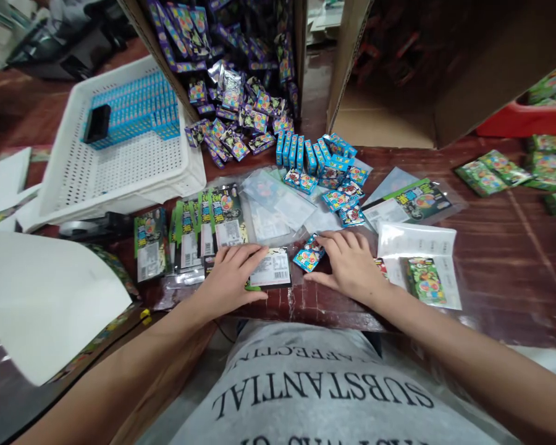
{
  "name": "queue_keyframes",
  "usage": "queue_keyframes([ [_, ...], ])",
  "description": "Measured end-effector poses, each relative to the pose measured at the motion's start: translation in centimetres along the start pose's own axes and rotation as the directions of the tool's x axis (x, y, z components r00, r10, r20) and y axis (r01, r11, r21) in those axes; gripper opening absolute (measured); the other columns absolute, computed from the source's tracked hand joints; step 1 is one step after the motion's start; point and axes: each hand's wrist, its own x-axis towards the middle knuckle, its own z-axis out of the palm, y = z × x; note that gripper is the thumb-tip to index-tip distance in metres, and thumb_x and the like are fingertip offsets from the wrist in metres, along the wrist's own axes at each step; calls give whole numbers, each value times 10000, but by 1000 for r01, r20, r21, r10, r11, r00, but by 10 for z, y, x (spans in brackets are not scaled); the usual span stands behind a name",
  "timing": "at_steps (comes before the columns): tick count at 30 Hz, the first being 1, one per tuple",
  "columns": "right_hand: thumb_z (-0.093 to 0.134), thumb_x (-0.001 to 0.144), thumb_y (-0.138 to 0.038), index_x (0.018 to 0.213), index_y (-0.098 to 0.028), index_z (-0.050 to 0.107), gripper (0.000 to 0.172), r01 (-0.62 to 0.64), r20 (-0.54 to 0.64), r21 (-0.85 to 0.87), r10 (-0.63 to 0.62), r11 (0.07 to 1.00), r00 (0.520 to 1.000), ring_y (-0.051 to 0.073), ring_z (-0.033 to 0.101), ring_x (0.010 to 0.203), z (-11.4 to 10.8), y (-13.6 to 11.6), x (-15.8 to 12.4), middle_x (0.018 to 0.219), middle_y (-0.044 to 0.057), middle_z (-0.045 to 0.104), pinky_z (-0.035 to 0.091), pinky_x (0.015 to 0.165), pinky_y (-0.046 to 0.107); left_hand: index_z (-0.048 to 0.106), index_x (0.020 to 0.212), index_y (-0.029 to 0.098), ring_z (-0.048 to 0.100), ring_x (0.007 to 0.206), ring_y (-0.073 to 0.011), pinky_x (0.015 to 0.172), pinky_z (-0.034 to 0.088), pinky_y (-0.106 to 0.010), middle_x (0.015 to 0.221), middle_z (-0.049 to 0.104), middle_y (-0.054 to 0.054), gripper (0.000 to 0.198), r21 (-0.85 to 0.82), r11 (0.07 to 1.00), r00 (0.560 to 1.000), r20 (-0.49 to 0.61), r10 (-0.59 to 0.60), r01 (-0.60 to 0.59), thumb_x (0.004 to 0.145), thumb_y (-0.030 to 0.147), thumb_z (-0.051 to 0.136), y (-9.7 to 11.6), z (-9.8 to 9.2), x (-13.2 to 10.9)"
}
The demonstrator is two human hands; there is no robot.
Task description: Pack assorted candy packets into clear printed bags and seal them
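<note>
My left hand (229, 276) grips the left end of a flat black-and-green printed card packet (271, 269), fingers along its upper edge and thumb at the lower one. Its white label with a barcode faces up. Just to the right, my right hand (354, 262) holds a small blue card box (308, 253) between fingers and thumb, slightly tilted on the table. Behind it lie several loose blue boxes (343, 196), with a row of upright ones (300, 151) farther back. Several overlapping black-and-green packets (206, 225) lie left of my left hand.
A white perforated crate (134, 176) at the left holds rows of blue boxes and a black phone (97, 123). Purple boxes (241, 120) spill from a carton. Another open carton (384, 127) stands behind. A green box (425, 281) rests on a label sheet (393, 244) at right.
</note>
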Motion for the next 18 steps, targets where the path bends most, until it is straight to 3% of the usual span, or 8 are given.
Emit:
queue_keyframes([
  [3, 664, 870, -512, 1318, -141, 544, 594, 31, -34, 110, -27, 994, 999, 401, 540, 1169, -3, -2, 1, 1337, 195, 614, 431, 951, 572, 343, 1558, 271, 476, 1320, -353, 1109, 321, -529, 1481, 514, -128, 941, -29, 1000, 1000, -15, -3, 3, 773, 427, 837, -1, 0, -2],
  [5, 690, 857, -427, 1357, -160, 508, 595, 167, -15, 288, -170, 943, 985, 368, 531, 1222, -7, 3, 1, 1370, 180, 597, 441, 998, 556, 328, 1567, 284, 475, 1320, -353, 1109, 327, -531, 1480, 512, -126, 949, -61, 998, 1000, -12, -5, 4, 779, 456, 828, -3, -1, -3],
  [8, 726, 848, -418, 1402, -199, 483, 643, 317, 20, 490, -374, 812, 927, 325, 516, 1270, -9, 8, 4, 1420, 151, 569, 452, 1041, 534, 317, 1573, 292, 466, 1325, -347, 1116, 335, -521, 1483, 503, -122, 983, -111, 993, 999, 15, 41, -39, 763, 527, 822, -4, -1, -2],
  [13, 723, 882, -449, 1391, -187, 513, 610, 310, 40, 512, -382, 801, 923, 323, 488, 1339, -4, 1, 9, 1452, 191, 498, 463, 1075, 529, 317, 1569, 265, 446, 1345, -329, 1132, 325, -499, 1500, 482, -123, 974, -102, 992, 997, 2, 78, -78, 771, 512, 818, 4, 9, 5],
  [15, 736, 861, -502, 1443, -186, 461, 717, 302, 61, 485, -377, 821, 924, 332, 481, 1355, -8, 2, 5, 1451, 198, 495, 434, 1112, 554, 320, 1564, 245, 446, 1346, -326, 1134, 318, -490, 1498, 487, -123, 980, -91, 992, 996, 4, 93, -92, 766, 512, 822, 9, 15, 8],
  [18, 760, 766, -651, 1560, -160, 301, 1040, 262, 130, 344, -322, 902, 938, 392, 422, 1403, -26, 12, -9, 1508, 225, 448, 254, 1195, 666, 300, 1569, 242, 454, 1339, -321, 1119, 324, -481, 1496, 491, -118, 966, -89, 993, 996, 14, 83, -81, 789, 508, 805, 13, 19, 9],
])
